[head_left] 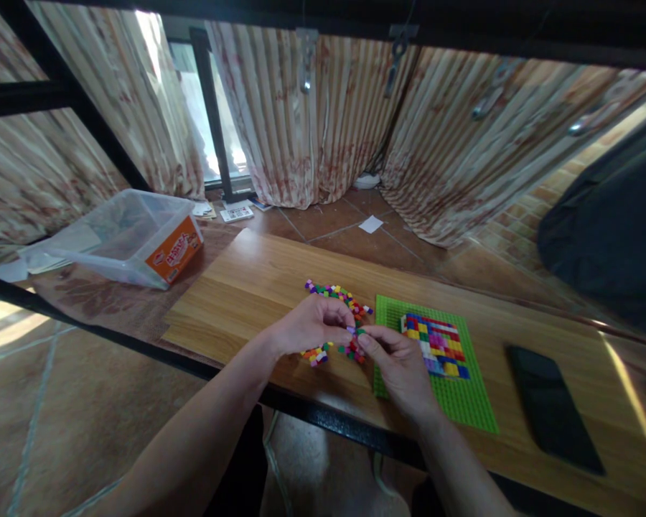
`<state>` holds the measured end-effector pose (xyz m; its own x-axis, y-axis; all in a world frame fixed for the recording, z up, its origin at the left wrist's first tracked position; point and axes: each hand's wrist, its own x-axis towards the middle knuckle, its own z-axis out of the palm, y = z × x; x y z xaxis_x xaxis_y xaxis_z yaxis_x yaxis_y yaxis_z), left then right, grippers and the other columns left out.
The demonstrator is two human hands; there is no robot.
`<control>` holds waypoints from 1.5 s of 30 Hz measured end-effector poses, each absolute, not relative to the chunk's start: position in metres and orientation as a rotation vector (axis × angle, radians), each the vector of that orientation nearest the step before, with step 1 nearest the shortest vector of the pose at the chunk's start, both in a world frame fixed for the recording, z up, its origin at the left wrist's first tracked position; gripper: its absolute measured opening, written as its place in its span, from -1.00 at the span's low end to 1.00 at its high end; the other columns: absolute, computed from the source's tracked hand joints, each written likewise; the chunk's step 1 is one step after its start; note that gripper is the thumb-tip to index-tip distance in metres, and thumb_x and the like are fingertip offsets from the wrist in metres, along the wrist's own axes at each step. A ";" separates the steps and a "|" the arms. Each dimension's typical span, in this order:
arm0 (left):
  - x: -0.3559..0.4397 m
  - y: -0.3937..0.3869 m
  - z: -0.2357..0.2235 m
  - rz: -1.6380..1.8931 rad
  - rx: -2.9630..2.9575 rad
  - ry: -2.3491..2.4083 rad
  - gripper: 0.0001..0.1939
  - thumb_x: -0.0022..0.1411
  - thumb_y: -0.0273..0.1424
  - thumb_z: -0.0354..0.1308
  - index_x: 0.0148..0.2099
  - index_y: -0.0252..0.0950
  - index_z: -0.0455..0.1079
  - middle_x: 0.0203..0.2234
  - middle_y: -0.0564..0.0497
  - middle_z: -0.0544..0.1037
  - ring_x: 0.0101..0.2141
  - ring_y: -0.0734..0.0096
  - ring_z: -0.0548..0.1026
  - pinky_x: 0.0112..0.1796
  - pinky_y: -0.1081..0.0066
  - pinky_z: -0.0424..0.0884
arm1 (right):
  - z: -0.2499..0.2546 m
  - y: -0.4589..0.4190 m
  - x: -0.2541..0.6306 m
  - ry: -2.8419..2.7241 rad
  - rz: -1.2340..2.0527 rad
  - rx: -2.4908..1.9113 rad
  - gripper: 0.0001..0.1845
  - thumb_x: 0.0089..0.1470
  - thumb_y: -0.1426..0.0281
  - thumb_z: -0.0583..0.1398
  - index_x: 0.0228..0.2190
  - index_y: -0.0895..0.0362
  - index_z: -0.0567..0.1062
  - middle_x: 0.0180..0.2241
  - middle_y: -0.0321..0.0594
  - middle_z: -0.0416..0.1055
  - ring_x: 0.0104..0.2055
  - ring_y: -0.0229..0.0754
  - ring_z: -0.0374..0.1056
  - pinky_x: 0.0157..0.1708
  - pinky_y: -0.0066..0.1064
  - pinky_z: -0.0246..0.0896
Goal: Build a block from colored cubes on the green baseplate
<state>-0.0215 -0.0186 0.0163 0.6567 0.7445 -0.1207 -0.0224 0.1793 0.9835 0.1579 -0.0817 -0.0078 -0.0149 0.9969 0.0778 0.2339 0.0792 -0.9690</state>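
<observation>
My left hand [315,324] is closed, thumb and forefinger pinching a small purple toy brick [350,329]. Facing it, my right hand [403,365] pinches a small green toy brick [360,332], and the fingertips of both hands nearly meet. Whether the two bricks are joined cannot be made out. Loose coloured bricks [336,291] lie beyond my left hand, with more orange and pink bricks [317,355] below it. Next to my right hand lies a green studded baseplate [469,406], bearing a block of many-coloured bricks [438,345] partly covered by my fingers.
The wooden tabletop [258,280] has a dark front edge close to my forearms. A black phone [554,409] lies to the right of the baseplate. On the left, beyond the tabletop, stands a clear plastic bin [113,244] with an orange label. Striped curtains [323,129] hang behind.
</observation>
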 end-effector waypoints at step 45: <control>-0.037 -0.001 0.007 0.291 2.402 1.261 -0.72 0.11 -0.57 0.04 -0.26 -0.25 0.55 -0.30 -0.05 0.59 -0.23 0.29 0.50 -0.13 0.39 0.36 | -0.024 -0.084 0.154 -2.045 0.431 -1.462 -0.78 0.20 0.40 0.07 -0.30 0.08 0.53 -0.27 -0.19 0.49 -0.25 -0.18 0.41 -0.22 -0.34 0.30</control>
